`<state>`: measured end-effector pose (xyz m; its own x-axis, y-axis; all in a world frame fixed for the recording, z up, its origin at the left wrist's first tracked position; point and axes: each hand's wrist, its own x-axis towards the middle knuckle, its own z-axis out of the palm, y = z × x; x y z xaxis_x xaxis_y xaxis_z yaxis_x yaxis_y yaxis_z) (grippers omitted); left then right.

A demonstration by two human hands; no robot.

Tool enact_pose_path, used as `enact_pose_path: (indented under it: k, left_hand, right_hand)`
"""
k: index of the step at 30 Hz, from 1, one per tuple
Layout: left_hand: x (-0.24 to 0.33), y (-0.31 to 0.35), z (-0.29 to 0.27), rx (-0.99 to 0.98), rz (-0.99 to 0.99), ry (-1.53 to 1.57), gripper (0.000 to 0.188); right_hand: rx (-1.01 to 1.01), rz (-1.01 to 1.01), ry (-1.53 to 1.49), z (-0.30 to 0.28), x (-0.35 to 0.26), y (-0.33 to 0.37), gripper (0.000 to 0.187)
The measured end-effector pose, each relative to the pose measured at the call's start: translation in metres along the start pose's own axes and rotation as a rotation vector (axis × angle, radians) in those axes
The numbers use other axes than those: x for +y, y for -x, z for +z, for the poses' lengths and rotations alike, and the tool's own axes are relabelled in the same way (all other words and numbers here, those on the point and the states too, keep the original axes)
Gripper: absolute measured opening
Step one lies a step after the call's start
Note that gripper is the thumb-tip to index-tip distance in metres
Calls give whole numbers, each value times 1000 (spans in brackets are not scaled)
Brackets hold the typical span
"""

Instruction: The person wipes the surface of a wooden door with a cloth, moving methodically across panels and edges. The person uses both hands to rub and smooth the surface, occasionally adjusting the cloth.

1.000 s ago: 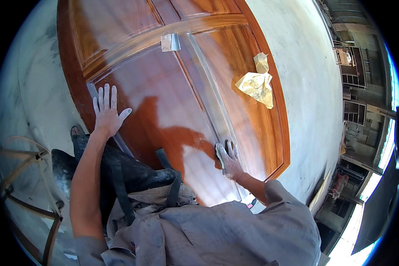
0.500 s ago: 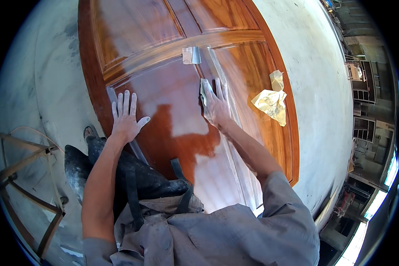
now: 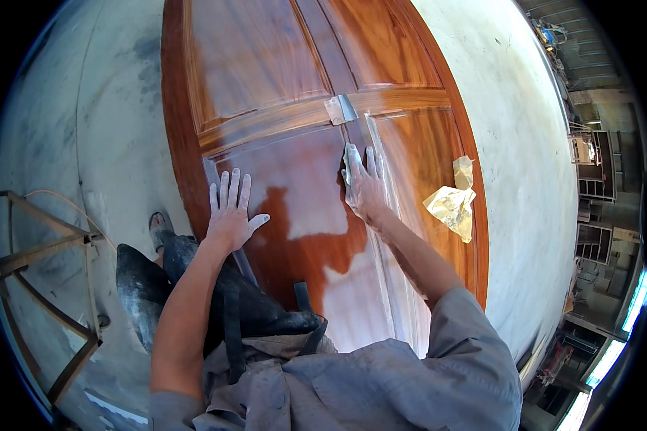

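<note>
A large reddish-brown wooden door (image 3: 280, 79) with raised panels lies flat on the concrete floor. My left hand (image 3: 231, 213) rests flat on its lower left panel, fingers spread, holding nothing. My right hand (image 3: 365, 185) presses a small pale sanding pad (image 3: 350, 159) against the door's middle upright strip, just below the cross rail. Pale dust covers the wood around both hands. A piece of grey tape (image 3: 340, 109) sits on the cross rail above my right hand.
Crumpled yellowish paper (image 3: 453, 205) lies on the door's right panel. A rusty metal frame (image 3: 43, 287) stands at the left on the floor. My foot in a sandal (image 3: 157, 224) is beside the door's left edge. Shelving and clutter (image 3: 589, 179) line the far right.
My right hand has slid the pad up the middle strip from the lower part of the door toward the cross rail. My left hand stays planted; the view has shifted up the door.
</note>
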<state>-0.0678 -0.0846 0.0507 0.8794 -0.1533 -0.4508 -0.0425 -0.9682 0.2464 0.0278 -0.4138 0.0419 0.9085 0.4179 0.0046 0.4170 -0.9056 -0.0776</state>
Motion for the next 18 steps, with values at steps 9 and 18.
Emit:
enact_pose_path:
  k: [9,18]
  left_hand:
    - [2,-1,2,4,14,14,104]
    - [0,1,6,45,6,8,101]
  right_hand:
    - [28,-21,-47,5,10,-29,81]
    - [9,4,-52,0,3,-36,84]
